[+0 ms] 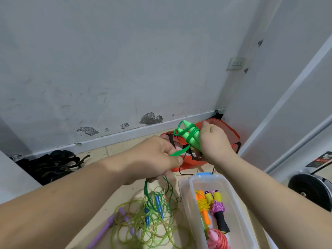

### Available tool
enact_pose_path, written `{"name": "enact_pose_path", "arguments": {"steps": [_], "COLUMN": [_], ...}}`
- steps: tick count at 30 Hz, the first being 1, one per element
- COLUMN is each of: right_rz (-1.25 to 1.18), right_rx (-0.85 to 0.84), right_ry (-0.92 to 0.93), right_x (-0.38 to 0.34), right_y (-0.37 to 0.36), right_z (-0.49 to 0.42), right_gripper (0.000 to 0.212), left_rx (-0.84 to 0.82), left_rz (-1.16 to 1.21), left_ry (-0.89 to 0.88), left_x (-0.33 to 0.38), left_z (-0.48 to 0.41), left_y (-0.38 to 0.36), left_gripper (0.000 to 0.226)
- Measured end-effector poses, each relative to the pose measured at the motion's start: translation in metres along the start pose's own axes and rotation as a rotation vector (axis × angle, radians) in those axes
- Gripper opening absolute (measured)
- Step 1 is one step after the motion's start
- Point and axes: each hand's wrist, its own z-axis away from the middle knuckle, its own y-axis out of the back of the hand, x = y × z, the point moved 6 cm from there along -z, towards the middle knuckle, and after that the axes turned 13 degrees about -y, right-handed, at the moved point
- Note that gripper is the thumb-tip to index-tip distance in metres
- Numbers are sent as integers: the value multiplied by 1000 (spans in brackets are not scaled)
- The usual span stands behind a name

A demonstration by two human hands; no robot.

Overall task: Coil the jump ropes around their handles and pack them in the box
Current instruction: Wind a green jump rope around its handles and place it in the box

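Observation:
My right hand (214, 141) grips a pair of green jump-rope handles (190, 134) held upright, with green rope wound around them. My left hand (158, 155) pinches the free green rope (177, 153) just left of the handles; the rest of that rope hangs down to the floor. A clear plastic box (185, 198) stands at the lower right and holds coiled ropes: an orange-handled one with yellow cord (203, 206), a yellow-and-black one with pink cord (218, 208), and a pink one at the bottom edge. Loose tangled ropes (149, 223) with blue and purple handles lie on the floor.
An orange mesh bag (231, 135) with black straps lies behind my hands in the corner. A heap of black straps (52, 164) sits by the left wall. A black round weight (310, 189) lies at the right. Walls close in behind and to the right.

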Motion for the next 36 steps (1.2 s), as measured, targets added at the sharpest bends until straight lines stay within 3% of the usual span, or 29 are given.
{"name": "enact_pose_path", "arguments": {"steps": [3,7,10,12,18,19,21,23,27,32,36], "right_rz": [193,385,351,309,-80,-106,-181,-325,-451,-6,270], "right_rx": [-29,-119,-201,-286,-577,-572,-493,-389,-186,52,-3], "right_ry": [10,146,309,401,343,327,260,122,-122,-39,115], "right_x": [5,-10,-29,-38,-51,-53,-55,-50,-15,14,0], "right_y": [-4,-20,-21,-23,-19,-18,-13,-8,-1,7,-6], "right_z": [1,19,38,50,77,78,75,60,19,-7,10], "right_gripper": [29,37,47,55,50,51,52,47,46,48,54], "left_rx": [30,151,329,409,270,259,226,179,28,-160,54], "left_rz": [-152,-378,-194,-28,302,320,317,314,72,-115,-354], "left_ry": [-122,-371,-403,-373,-166,-136,-82,-53,-47,-44,-328], "left_x": [13,35,31,23,-3,-5,-10,-10,-6,11,39], "left_z": [3,5,5,8,5,4,2,0,1,13,8], "left_y": [16,36,63,77,65,62,52,36,7,-3,19], "left_gripper": [23,14,2,9,25,13,29,30,27,25,29]}}
